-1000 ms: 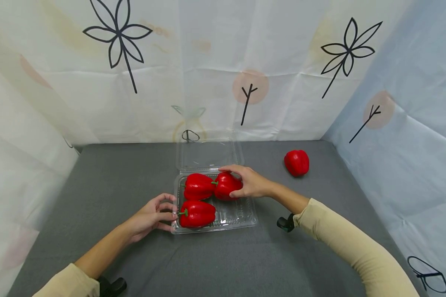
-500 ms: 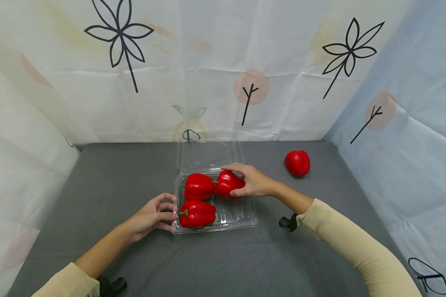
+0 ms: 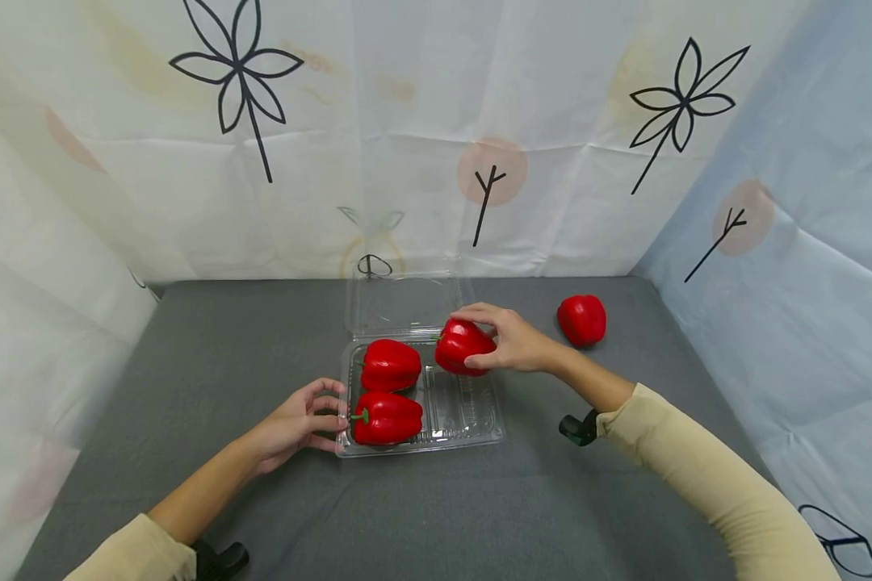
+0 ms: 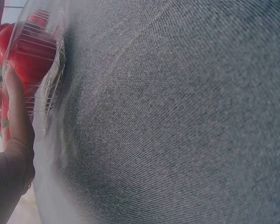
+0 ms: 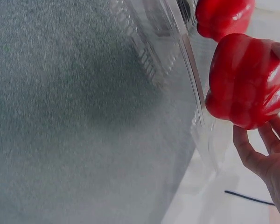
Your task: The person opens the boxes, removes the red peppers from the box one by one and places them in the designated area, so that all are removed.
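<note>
Fingers, right: curled round a red pepper (image 3: 463,345), thumb below and the other fingers over its top; the right hand (image 3: 507,341) grips it firmly.
Fingers, left: loosely bent, tips touching the left wall of the clamshell tray (image 3: 472,432); the left hand (image 3: 295,424) steadies it without closing round it.
Held pepper: raised over the far right corner of the tray, clear of the tray floor in the right wrist view, just beside the rim.
Peppers in tray: one far left pepper (image 3: 390,365), one near left pepper (image 3: 385,418), both lying on their sides, green stem of the near one pointing toward the left hand.
Tray: clear plastic, hinged lid (image 3: 405,303) standing open at the back; right half of the floor bare.
Step in hand: judged to be a pepper in transit at the tray's edge; whether going in or coming out cannot be told from this moment alone.
Next move calls for: clearance over the thin rim, and the left hand's brace so the light tray does not slide.
Arm pose: right forearm reaches in from the right, wrist level; left forearm lies low along the counter (image 3: 262,323).
Loose pepper (image 3: 580,319): on the counter, well apart, far right.
Surround: patterned cloth backdrop (image 3: 407,121).
</note>
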The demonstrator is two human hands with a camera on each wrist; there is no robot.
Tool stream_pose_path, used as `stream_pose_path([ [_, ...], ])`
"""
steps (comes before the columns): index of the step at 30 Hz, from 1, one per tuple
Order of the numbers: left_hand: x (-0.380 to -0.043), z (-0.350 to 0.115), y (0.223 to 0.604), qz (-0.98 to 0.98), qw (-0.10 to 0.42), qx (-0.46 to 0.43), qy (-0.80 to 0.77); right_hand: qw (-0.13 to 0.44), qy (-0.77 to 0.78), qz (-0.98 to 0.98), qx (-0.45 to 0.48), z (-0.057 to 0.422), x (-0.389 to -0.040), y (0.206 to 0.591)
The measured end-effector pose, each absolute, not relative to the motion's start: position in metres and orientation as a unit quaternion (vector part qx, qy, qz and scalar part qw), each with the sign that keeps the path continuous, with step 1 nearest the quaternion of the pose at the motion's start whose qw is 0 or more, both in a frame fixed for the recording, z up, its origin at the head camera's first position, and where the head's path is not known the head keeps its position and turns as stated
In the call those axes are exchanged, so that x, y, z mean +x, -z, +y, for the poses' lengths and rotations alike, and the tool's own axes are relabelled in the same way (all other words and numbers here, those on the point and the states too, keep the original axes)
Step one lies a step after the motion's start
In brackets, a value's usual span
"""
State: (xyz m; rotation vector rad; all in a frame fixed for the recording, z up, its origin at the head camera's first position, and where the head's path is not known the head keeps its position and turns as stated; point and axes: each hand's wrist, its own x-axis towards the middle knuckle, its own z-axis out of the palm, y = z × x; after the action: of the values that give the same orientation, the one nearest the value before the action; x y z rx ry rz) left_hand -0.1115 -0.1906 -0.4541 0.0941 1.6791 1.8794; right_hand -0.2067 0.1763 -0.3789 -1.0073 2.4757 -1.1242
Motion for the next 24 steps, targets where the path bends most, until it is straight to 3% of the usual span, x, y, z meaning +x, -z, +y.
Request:
stream_pose_path([
  [24,-0.112,-0.191,0.457,0.636,0.303,0.035,-0.709,0.019,0.406,0.880,-0.246,0.222,-0.209,0.391],
])
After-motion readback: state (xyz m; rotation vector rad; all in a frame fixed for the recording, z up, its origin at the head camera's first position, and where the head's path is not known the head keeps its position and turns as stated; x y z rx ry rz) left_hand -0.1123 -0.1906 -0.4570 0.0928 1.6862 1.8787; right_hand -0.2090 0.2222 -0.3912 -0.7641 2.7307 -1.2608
